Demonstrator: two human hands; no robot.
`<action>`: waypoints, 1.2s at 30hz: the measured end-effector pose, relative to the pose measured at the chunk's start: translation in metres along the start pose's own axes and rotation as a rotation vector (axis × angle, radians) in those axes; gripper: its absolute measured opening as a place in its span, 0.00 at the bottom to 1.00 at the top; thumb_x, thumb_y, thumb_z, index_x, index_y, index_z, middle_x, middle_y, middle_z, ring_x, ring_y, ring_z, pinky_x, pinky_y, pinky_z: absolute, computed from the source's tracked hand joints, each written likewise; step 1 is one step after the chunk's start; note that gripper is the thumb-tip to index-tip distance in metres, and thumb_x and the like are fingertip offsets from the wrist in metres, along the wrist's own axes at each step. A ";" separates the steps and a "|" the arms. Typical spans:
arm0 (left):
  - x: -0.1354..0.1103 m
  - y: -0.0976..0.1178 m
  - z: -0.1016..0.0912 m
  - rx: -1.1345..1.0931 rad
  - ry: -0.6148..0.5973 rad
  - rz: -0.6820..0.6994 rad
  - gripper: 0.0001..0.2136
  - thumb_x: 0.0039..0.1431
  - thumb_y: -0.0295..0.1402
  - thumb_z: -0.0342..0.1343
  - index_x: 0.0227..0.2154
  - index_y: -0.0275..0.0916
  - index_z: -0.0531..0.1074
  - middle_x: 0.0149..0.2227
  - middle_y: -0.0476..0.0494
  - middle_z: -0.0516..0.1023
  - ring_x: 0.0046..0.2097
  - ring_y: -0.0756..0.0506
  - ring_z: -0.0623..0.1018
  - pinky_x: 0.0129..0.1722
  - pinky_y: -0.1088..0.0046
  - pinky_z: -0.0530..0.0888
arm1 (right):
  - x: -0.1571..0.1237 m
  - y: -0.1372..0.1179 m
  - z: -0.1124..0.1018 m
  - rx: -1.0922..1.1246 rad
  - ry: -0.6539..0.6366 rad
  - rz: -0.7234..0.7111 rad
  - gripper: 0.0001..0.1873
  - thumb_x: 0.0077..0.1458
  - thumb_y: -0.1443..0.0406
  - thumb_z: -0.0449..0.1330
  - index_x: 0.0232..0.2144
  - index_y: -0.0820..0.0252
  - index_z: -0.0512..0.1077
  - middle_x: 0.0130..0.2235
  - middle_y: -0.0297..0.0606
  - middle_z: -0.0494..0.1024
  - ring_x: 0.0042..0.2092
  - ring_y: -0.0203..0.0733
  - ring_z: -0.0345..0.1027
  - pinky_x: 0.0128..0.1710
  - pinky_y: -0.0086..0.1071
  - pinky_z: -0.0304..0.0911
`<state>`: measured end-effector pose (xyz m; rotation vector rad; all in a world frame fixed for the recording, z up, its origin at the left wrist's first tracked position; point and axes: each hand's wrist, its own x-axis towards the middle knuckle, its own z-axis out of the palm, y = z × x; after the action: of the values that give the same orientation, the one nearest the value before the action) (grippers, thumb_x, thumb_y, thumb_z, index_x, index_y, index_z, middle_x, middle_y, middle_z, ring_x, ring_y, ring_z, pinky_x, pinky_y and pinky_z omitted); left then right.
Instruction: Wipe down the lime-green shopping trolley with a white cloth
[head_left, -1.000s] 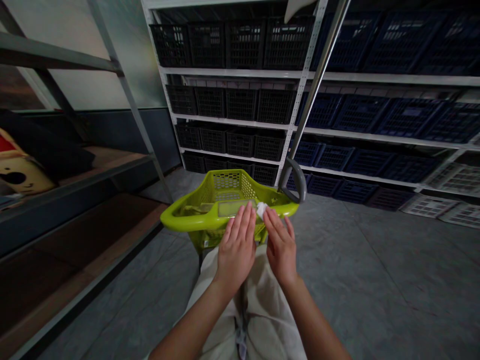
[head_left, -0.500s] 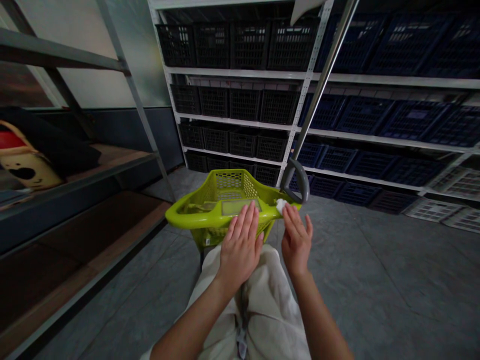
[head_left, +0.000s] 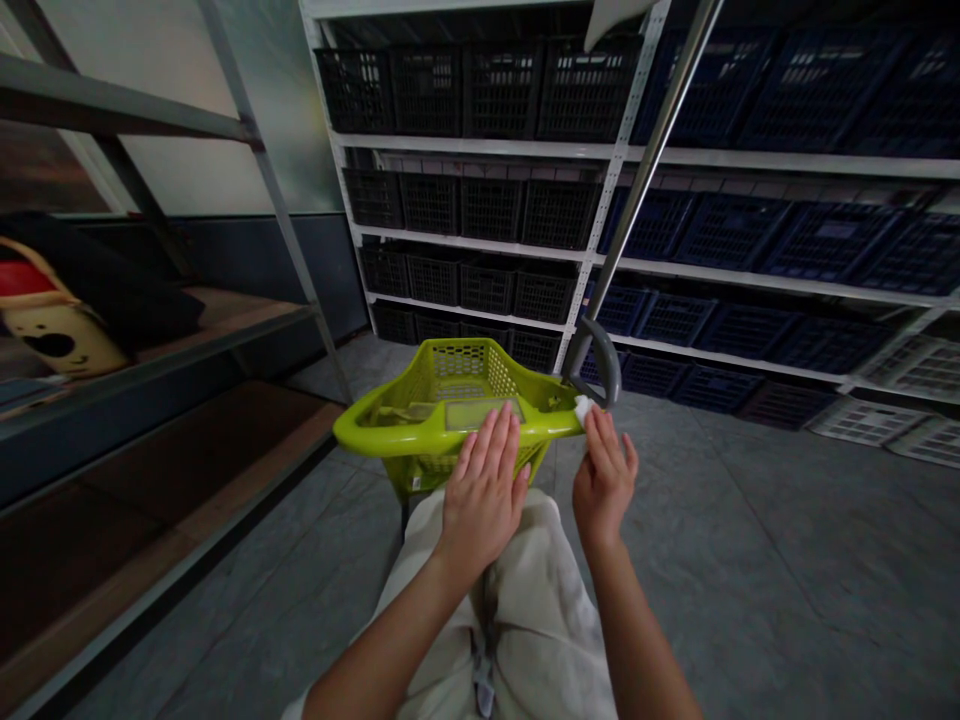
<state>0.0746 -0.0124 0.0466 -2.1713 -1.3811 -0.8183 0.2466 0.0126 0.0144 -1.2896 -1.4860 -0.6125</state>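
Note:
A yellow-green shopping cart [head_left: 429, 375] with a perforated basket stands right in front of my legs. Its push handle [head_left: 397, 441] runs across toward me, with a clear panel at its middle. My left hand [head_left: 484, 485] lies flat on the handle near that panel, fingers stretched out. At the handle's right end, my right hand [head_left: 604, 480] presses a small wad of white tissue [head_left: 582, 408] against the green plastic. Most of the tissue is hidden under the fingertips. Just beyond it is a grey loop [head_left: 613, 365] at the foot of a metal pole [head_left: 649, 165].
White metal shelving [head_left: 480, 147] with rows of black crates [head_left: 491, 205] and blue crates [head_left: 735, 230] faces me. A shelf rack [head_left: 262, 322] at the left carries a yellow bag [head_left: 71, 330] and dark cloth. Grey floor [head_left: 750, 540] extends to the right.
My right hand has slid to the right along the handle with the tissue, toward the grey loop. My left hand stays in place on the handle.

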 end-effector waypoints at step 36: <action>-0.001 -0.001 0.000 0.002 0.004 -0.009 0.33 0.71 0.38 0.41 0.71 0.32 0.35 0.73 0.41 0.47 0.73 0.43 0.50 0.71 0.61 0.50 | -0.005 -0.017 0.002 0.147 -0.161 -0.148 0.37 0.62 0.76 0.44 0.70 0.48 0.51 0.65 0.40 0.67 0.68 0.40 0.58 0.69 0.48 0.49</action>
<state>0.0737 -0.0122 0.0460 -2.1620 -1.3907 -0.8235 0.2300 0.0074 0.0135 -1.1436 -1.7381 -0.4930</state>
